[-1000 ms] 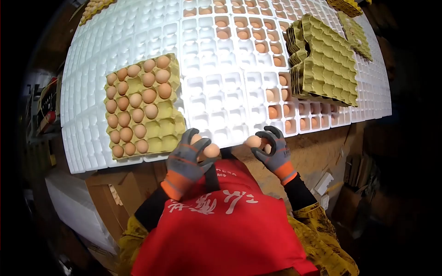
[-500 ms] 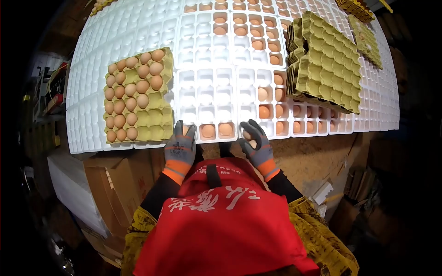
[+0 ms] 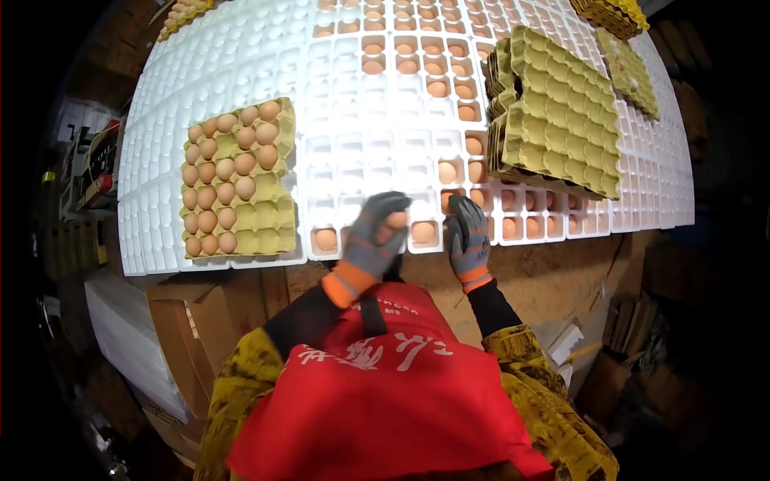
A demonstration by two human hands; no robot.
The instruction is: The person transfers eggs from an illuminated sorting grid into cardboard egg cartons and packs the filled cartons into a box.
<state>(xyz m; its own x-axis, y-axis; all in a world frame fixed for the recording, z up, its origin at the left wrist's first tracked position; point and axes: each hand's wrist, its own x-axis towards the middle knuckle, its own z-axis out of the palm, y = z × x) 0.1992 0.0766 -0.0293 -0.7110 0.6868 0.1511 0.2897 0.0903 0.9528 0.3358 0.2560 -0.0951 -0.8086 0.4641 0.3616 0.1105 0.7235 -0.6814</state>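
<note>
My left hand (image 3: 373, 240), in a grey and orange glove, is curled around a brown egg (image 3: 397, 220) above the front row of the white moulded trays (image 3: 321, 210). To the right, my right hand (image 3: 468, 239) reaches over the front edge with its fingers bent down into a cell. Its fingertips are beside an egg (image 3: 448, 198) in the second row; whatever lies under the fingers is hidden. In the front row, one egg (image 3: 325, 239) sits left of my left hand and another egg (image 3: 423, 233) between my hands.
A yellow pulp tray (image 3: 269, 236) partly filled with eggs lies at left. A stack of pulp trays (image 3: 561, 120) rests on the white trays at right. More pulp trays (image 3: 609, 16) are at the far right. A cardboard box (image 3: 188, 337) stands below the left edge.
My left hand has left an egg in a front cell and moved right, now holding an egg. My right hand has shifted right and reaches farther over the trays.
</note>
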